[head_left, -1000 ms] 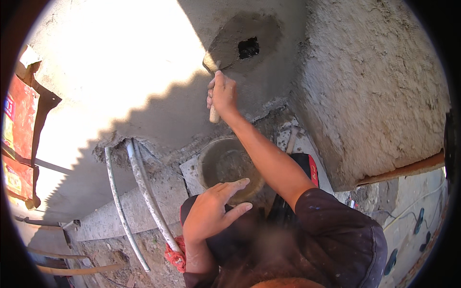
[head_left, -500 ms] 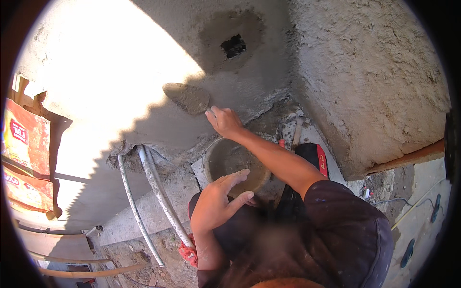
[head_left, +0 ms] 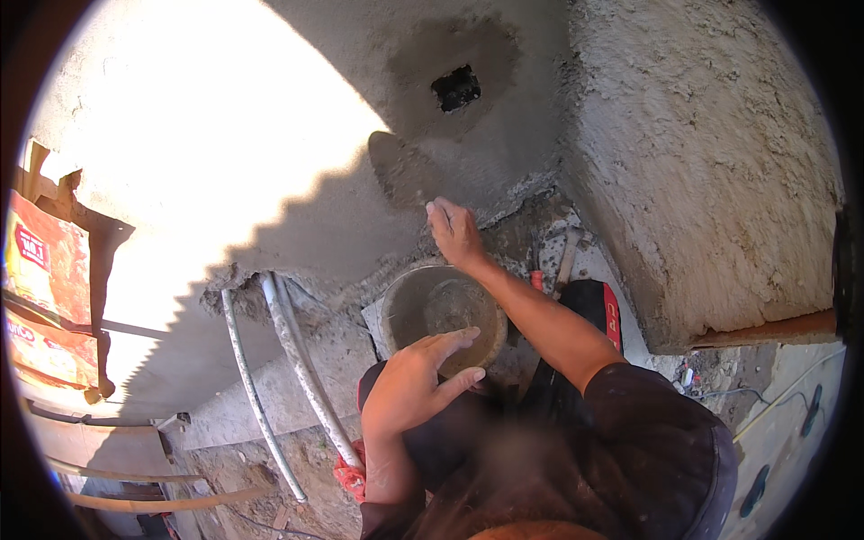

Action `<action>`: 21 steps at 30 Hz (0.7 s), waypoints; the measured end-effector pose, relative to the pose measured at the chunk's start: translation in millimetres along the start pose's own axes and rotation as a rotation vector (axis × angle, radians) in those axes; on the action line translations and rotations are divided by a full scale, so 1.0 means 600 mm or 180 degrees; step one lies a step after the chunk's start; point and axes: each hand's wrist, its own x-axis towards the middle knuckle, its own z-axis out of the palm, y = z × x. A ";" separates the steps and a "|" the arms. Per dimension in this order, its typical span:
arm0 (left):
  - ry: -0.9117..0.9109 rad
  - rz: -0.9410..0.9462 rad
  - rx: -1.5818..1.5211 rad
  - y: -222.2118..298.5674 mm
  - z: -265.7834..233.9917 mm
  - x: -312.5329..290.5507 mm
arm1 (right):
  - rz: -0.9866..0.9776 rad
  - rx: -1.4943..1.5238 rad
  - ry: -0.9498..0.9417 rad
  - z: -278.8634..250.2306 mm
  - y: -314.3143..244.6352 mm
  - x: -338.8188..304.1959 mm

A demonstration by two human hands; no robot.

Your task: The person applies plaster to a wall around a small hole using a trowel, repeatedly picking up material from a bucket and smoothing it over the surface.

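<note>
My right hand (head_left: 456,234) is closed on a trowel, its fingers wrapped round the handle. The pointed blade of the trowel (head_left: 401,169) is coated in grey mortar and lies close against the damp plastered wall (head_left: 315,229), below a dark square hole (head_left: 456,88). Nearer to me, my left hand (head_left: 409,382) holds nothing; its fingers are stretched out and the thumb is apart. It hovers over the near rim of a round bucket (head_left: 391,310) with wet grey mortar in the bottom, hiding part of it.
Two pale pipes (head_left: 301,360) rise at the left of the bucket. A hammer (head_left: 569,256) lies right of it, beside a red handle (head_left: 537,279). A rough wall (head_left: 702,162) meets the plastered one at the right. Red and orange packaging (head_left: 49,279) hangs far left.
My right hand has moved right along the wall with the trowel, whose blade has turned to point more upward. My left hand has stayed open over the bucket, with little movement.
</note>
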 end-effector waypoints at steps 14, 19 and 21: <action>0.0370 0.0232 -0.0179 -0.015 -0.012 -0.057 | -0.1293 -0.1609 0.1148 -0.171 -0.124 0.175; 0.0454 0.0366 -0.0215 -0.021 -0.005 -0.038 | -0.1143 -0.2650 0.0503 -0.181 -0.166 0.190; 0.0392 0.0390 -0.0253 -0.024 -0.002 -0.037 | -0.1001 -0.3108 0.0042 -0.170 -0.095 0.167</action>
